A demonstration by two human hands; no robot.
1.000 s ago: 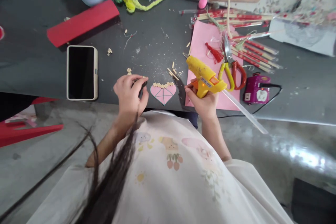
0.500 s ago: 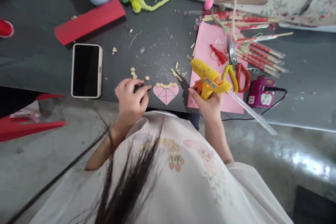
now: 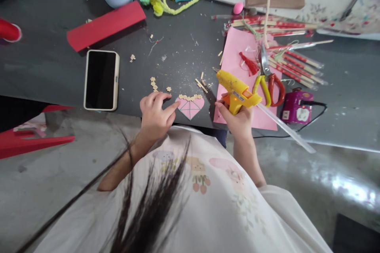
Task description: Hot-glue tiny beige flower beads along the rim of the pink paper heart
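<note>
A pink paper heart [image 3: 190, 110] lies near the table's front edge. Green lines cross it, and small flower-shaped wooden pieces [image 3: 190, 97] run along its top edge. My left hand [image 3: 157, 114] rests at the heart's left side, fingers apart, the index fingertip at its edge; nothing shows in it. Just beyond this hand are several loose flower pieces [image 3: 153, 84] and a single flower piece [image 3: 169, 89]. My right hand [image 3: 238, 120] is wrapped round the handle of a yellow glue gun [image 3: 234, 85]. Its nozzle points up and left, and a clear glue stick [image 3: 286, 128] sticks out behind.
Under the glue gun lies pink paper [image 3: 231, 51], with scissors [image 3: 267, 83] and a red tassel [image 3: 249, 65]. Wrapped chopsticks [image 3: 299, 67] and a purple box with a cable [image 3: 297, 106] are at right. At left are a phone [image 3: 101, 80] and a red bar [image 3: 107, 25].
My left hand has moved right, up to the heart's left edge, with its fingers more stretched. The right hand keeps its hold on the glue gun. The whole view has shifted slightly.
</note>
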